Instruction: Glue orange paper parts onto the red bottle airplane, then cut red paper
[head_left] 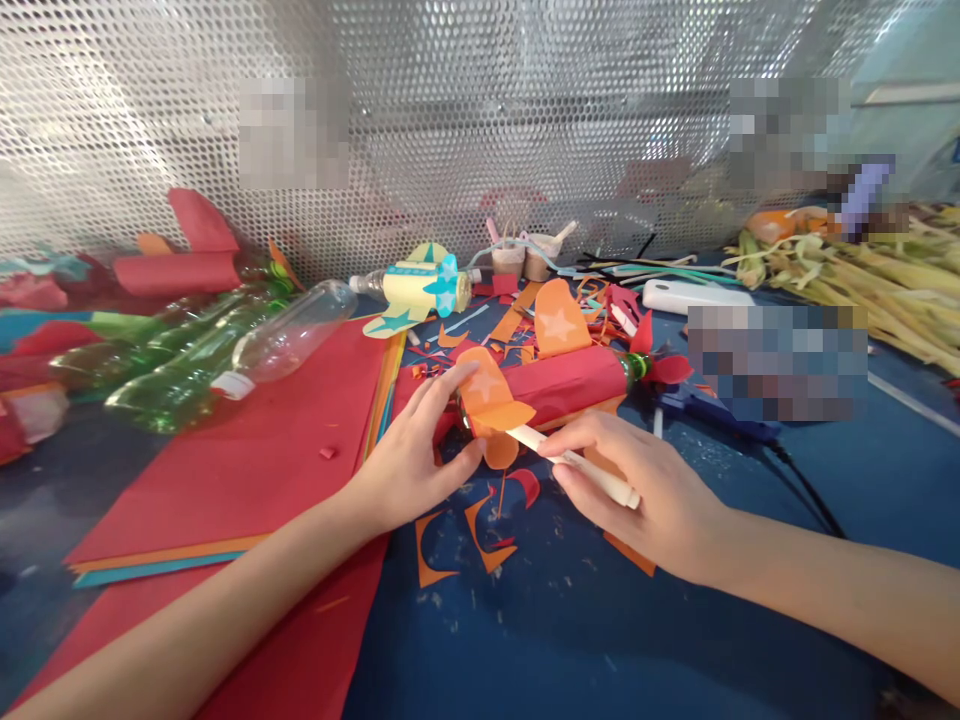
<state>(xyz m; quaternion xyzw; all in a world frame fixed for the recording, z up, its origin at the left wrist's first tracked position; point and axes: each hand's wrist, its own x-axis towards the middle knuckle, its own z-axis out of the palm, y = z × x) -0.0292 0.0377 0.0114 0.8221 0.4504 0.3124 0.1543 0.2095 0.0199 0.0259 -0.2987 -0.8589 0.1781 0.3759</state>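
A plastic bottle wrapped in red paper [570,380] lies sideways in front of me, a green neck ring and red paper fins at its right end. An orange paper wing [562,322] with a pale star stands up behind it. My left hand [409,455] grips the bottle's left end, fingers over a second orange wing [484,378] with a star and the thumb low at the near side. In my right hand [645,490] is a slim white pen-like stick [600,478], its tip against the orange paper at the bottle's left end. The fingertips are closed round it.
Stacked coloured paper [247,470] lies left, near green bottles [180,375] and a clear bottle [292,335]. A yellow paper-covered bottle [409,285] stands behind among scraps. Right are a blue glue gun [712,412] with black cord and dried husks [862,290]. Perforated metal [525,110] closes the back.
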